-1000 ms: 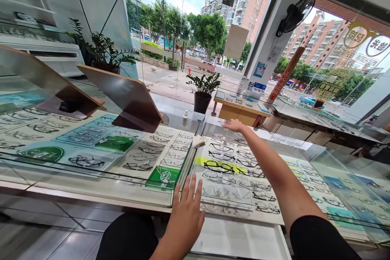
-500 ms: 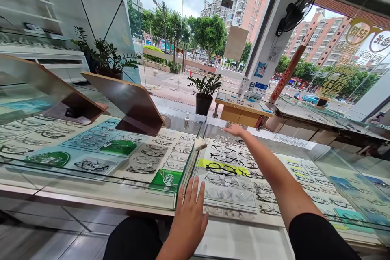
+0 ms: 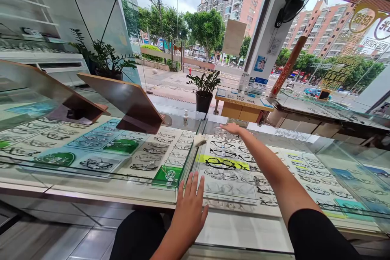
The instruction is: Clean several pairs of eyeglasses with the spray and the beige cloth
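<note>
My left hand (image 3: 190, 207) lies flat and open on the near edge of a glass display counter (image 3: 243, 227), fingers spread and pointing away from me. My right hand (image 3: 232, 128) is stretched far out over the counter top, palm down and fingers extended, resting on the glass near its far edge. Under the glass lie rows of eyeglass frames (image 3: 225, 164), one dark pair on a yellow strip. A small whitish cloth (image 3: 199, 140) lies on the glass left of my right hand. Neither hand holds anything.
A second glass case (image 3: 91, 150) of glasses adjoins on the left, with two tilted brown-backed mirrors (image 3: 122, 99) on top. A small spray bottle (image 3: 185, 118) and a potted plant (image 3: 203, 91) stand beyond. Large windows face a street. A wall fan (image 3: 294, 2) hangs upper right.
My right hand has slid slightly left and nearer along the far glass. My left hand stays flat on the near edge; the view has shifted a little.
</note>
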Tool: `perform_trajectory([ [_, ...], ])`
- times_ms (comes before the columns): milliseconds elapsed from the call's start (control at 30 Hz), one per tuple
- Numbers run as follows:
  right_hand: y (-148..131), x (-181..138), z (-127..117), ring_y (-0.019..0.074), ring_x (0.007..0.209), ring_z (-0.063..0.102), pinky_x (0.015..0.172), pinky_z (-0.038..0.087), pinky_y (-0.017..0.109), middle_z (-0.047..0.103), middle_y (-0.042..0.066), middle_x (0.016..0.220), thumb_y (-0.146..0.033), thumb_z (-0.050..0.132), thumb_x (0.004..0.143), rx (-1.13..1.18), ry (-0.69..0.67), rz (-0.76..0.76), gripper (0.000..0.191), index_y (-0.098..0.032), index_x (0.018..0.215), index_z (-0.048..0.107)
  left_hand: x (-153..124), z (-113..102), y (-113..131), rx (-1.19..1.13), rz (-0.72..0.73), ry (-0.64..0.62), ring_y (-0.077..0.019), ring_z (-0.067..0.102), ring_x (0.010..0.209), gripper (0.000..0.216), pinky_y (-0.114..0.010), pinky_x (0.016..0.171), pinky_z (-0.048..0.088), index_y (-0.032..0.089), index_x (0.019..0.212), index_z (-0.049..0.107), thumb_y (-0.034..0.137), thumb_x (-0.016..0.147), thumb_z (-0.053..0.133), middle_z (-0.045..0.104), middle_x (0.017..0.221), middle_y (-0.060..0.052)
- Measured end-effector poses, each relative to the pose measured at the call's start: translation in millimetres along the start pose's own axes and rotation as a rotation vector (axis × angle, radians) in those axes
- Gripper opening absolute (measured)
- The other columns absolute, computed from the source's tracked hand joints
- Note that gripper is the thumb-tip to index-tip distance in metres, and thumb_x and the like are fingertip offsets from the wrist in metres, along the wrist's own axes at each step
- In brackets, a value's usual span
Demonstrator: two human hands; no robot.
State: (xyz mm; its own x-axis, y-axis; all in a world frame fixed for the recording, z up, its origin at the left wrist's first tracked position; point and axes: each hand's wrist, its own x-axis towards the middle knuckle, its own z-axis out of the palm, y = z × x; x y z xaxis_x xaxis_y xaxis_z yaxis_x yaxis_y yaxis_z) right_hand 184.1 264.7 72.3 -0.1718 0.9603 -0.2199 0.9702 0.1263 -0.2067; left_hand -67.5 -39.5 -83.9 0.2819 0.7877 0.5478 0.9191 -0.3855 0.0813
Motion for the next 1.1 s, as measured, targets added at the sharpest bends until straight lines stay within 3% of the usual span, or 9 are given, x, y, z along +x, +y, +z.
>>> perform_trajectory([
  [167,-13.8,-13.6,-9.7,0.0443,0.152,0.042,0.118,0.034,0.056,0.054,0.023,0.161,-0.087,0.020,0.095,0.021,0.024,-0.021,0.098,-0.015,0.144,0.065,-0.7,-3.5,0.0,0.020,0.003,-0.013,-0.0365,0.031,0.161,0.078,-0.055,0.132,0.011,0.015,0.162,0.045,0.049,0.094,0.061,0.037,0.173,-0.019],
  [333,-14.9,-55.1,-30.3,0.0353,0.127,0.061,0.101,0.044,0.042,0.072,0.015,0.137,-0.057,0.037,0.105,0.063,0.210,-0.101,0.055,-0.020,0.126,0.072,1.5,-10.3,3.0,0.046,0.011,-0.030,-0.0370,0.031,0.161,0.074,-0.057,0.131,0.017,0.013,0.163,0.044,0.029,0.092,0.058,0.037,0.173,-0.020],
  [467,0.7,-126.8,-31.3,0.0265,0.100,0.065,0.085,0.044,0.035,0.077,0.010,0.115,-0.033,0.039,0.102,0.101,0.332,-0.155,0.039,-0.021,0.123,0.069,9.3,-21.4,4.3,-0.002,0.004,-0.082,-0.0378,0.035,0.159,0.065,-0.058,0.129,0.022,0.013,0.159,0.050,0.029,0.096,0.054,0.041,0.170,-0.020],
  [600,32.7,-223.4,-11.2,0.0241,0.083,0.063,0.074,0.042,0.034,0.075,0.008,0.098,-0.037,0.034,0.108,0.097,0.398,-0.268,0.033,-0.022,0.108,0.064,12.2,-39.8,-6.8,-0.112,0.002,-0.187,-0.0369,0.037,0.158,0.057,-0.056,0.126,0.030,0.018,0.155,0.056,0.041,0.103,0.051,0.044,0.168,-0.018],
  [767,88.4,-326.8,27.4,0.0241,0.062,0.051,0.066,0.036,0.036,0.061,0.003,0.064,-0.042,0.027,0.111,-0.165,0.294,-0.139,0.043,-0.027,0.080,0.054,-1.3,-59.1,-34.9,-0.212,0.248,-0.357,-0.0440,0.019,0.164,0.137,-0.058,0.130,0.023,0.019,0.173,0.017,0.084,0.068,0.076,0.020,0.179,-0.020],
  [867,119.5,-367.9,52.2,0.0223,0.055,0.048,0.065,0.039,0.038,0.053,0.003,0.055,-0.053,0.029,0.111,-0.116,0.258,-0.053,0.057,-0.026,0.062,0.042,-4.6,-60.9,-43.6,-0.171,0.279,-0.369,-0.0444,0.020,0.164,0.150,-0.058,0.132,0.019,0.019,0.174,0.011,0.087,0.059,0.079,0.022,0.178,-0.019],
  [967,142.5,-395.2,78.6,0.0263,0.070,0.062,0.068,0.049,0.040,0.066,0.006,0.072,-0.057,0.036,0.109,0.020,0.270,0.007,0.053,-0.027,0.069,0.055,-0.8,-58.6,-44.6,-0.141,0.275,-0.366,-0.0442,0.024,0.163,0.145,-0.058,0.132,0.019,0.020,0.174,0.014,0.085,0.061,0.078,0.024,0.178,-0.018],
  [1033,153.6,-406.2,98.4,0.0327,0.109,0.069,0.094,0.056,0.048,0.075,0.011,0.112,-0.060,0.045,0.105,0.029,0.351,0.019,0.039,-0.029,0.105,0.069,2.9,-56.9,-44.4,-0.130,0.273,-0.363,-0.0444,0.023,0.163,0.144,-0.058,0.132,0.019,0.020,0.174,0.014,0.085,0.061,0.077,0.022,0.178,-0.018],
  [1100,162.5,-411.2,119.5,0.0354,0.140,0.056,0.116,0.048,0.055,0.063,0.013,0.148,-0.061,0.046,0.105,-0.005,0.402,0.053,0.050,-0.030,0.142,0.058,5.9,-55.4,-45.0,-0.126,0.264,-0.357,-0.0448,0.021,0.164,0.144,-0.059,0.132,0.019,0.020,0.173,0.014,0.085,0.061,0.077,0.020,0.179,-0.018],
])
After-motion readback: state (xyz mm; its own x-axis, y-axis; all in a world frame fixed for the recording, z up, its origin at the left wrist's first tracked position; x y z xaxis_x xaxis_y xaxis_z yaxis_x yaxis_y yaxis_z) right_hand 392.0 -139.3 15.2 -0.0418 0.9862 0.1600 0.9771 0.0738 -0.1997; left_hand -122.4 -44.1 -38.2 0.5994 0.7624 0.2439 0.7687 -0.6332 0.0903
